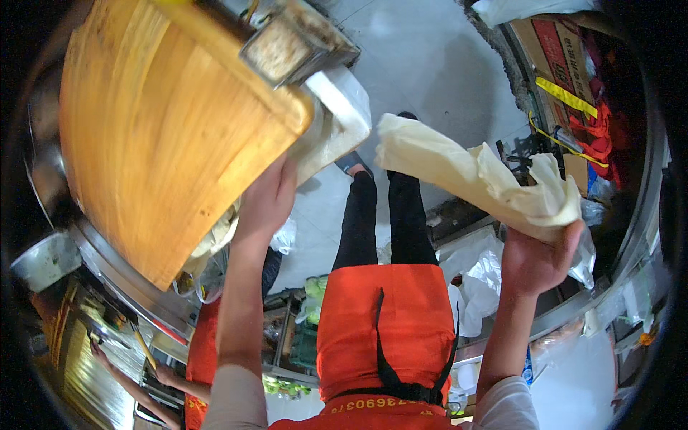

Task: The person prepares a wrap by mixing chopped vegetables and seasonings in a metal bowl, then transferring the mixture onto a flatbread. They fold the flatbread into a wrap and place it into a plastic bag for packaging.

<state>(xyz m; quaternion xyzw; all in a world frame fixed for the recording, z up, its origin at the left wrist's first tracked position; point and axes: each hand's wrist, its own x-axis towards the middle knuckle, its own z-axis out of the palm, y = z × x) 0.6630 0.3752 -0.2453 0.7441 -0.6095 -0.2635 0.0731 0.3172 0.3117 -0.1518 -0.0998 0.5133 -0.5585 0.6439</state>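
Note:
A wooden board [183, 140] fills the upper left, tilted and partly blurred, with my left hand [271, 196] at its lower edge, fingers hidden beneath or behind it. On the right, my right hand [543, 260] grips one end of a long, pale cloth-like piece [473, 177], which stretches left over the floor and looks crumpled on its upper side. Whether that piece is cloth or dough, I cannot tell. A second pale crumpled piece [217, 236] shows under the board beside my left wrist.
A metal-framed box [277, 54] and a white foam box [344, 107] adjoin the board's corner. Another person's hand [166, 376] holds a wooden handle [144, 344] at lower left. A cardboard box [559, 64] and plastic bags [481, 285] lie on the right. A metal pot [47, 260] stands far left.

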